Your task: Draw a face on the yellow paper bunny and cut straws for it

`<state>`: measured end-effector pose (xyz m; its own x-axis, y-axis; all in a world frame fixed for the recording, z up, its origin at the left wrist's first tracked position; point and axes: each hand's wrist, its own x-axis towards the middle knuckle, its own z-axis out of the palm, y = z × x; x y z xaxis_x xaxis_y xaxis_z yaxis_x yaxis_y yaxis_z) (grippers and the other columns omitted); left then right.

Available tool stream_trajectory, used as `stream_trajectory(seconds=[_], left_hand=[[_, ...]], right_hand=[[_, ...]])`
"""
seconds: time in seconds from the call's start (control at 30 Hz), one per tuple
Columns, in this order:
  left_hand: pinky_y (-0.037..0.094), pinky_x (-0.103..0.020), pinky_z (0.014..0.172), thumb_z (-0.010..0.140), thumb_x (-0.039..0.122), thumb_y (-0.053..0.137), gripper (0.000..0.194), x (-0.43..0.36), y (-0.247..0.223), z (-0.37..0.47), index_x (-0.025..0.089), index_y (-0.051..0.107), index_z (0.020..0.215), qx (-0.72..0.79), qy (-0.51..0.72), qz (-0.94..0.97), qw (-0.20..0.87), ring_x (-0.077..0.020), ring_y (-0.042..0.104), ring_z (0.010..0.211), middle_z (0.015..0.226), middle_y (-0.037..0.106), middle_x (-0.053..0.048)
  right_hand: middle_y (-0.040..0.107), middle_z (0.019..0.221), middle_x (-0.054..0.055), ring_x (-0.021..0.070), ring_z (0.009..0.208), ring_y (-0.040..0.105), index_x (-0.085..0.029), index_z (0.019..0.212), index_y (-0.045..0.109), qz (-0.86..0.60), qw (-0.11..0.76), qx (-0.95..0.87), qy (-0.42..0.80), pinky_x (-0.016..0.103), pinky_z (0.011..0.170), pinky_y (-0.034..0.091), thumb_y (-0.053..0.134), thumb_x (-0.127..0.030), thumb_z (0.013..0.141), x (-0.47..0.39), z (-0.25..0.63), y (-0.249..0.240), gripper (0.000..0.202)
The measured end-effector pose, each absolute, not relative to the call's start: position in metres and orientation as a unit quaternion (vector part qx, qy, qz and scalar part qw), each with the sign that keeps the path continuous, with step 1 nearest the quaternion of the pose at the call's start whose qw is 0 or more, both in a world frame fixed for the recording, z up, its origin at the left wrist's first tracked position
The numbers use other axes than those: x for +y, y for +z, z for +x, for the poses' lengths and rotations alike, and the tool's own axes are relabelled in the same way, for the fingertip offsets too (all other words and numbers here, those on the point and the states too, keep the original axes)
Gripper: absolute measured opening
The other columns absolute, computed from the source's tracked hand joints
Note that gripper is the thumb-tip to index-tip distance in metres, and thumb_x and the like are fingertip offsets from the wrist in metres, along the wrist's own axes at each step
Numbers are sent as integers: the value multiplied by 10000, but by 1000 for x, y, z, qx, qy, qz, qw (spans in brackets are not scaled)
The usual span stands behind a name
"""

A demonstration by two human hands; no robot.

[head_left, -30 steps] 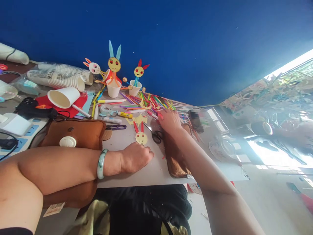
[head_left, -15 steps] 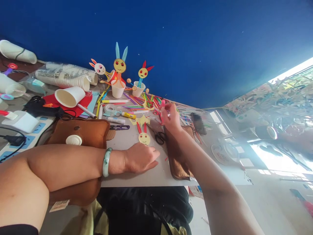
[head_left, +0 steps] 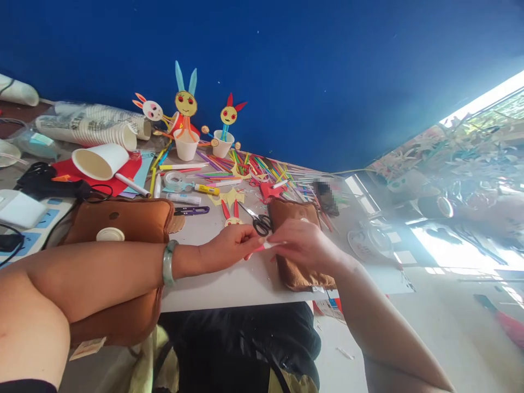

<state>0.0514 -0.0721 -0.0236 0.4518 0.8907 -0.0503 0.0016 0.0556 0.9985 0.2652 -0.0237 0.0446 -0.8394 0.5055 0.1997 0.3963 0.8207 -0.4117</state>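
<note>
My left hand (head_left: 225,248), with a green bangle at the wrist, meets my right hand (head_left: 307,245) above the near part of the table. Between their fingertips is a small pink-and-white marker (head_left: 268,245); my left fingers pinch its pink end and my right fingers its white part. Just behind my left hand lies a cream paper rabbit face (head_left: 233,221) with red ears, its lower part hidden. Black-handled scissors (head_left: 262,224) lie open behind the fingertips. Under my right hand is a brown cushion (head_left: 290,273).
Rabbit figures stand in white cups (head_left: 187,146) by the blue wall. Colored sticks (head_left: 221,164), a tape roll (head_left: 174,181) and a yellow glue tube (head_left: 207,189) lie in front. Purple snips (head_left: 192,210) rest beside a larger brown pad (head_left: 123,218). Stacked cups (head_left: 85,131) lie at left.
My right hand has come down and nearer from the stick pile, bringing the pink item to my left hand. My left hand has risen slightly and now covers part of the rabbit face.
</note>
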Motion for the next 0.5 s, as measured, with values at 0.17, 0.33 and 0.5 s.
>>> stream_trajectory(seconds=[0.17, 0.33, 0.5], left_hand=[[336, -204, 484, 870, 526, 526, 376, -75, -26, 52, 174, 538, 740, 354, 316, 619, 626, -69, 439, 500, 572, 524, 47], [352, -215, 548, 906, 459, 489, 312, -78, -23, 50, 179, 535, 775, 322, 263, 704, 576, -86, 457, 578, 621, 504, 49], [354, -231, 588, 946, 471, 409, 319, -82, -16, 47, 190, 519, 843, 317, 299, 744, 507, -102, 455, 637, 713, 506, 32]], right_hand=[[729, 739, 51, 174, 663, 671, -227, 850, 727, -250, 192, -928, 200, 298, 622, 520, 723, -312, 813, -35, 268, 43, 93], [718, 715, 46, 156, 614, 652, -205, 825, 728, -306, 184, -898, 258, 259, 556, 506, 764, -310, 767, -45, 270, 47, 126], [592, 575, -16, 100, 432, 502, -189, 780, 665, -406, 350, -716, 446, 226, 398, 401, 767, -455, 742, -49, 275, 36, 287]])
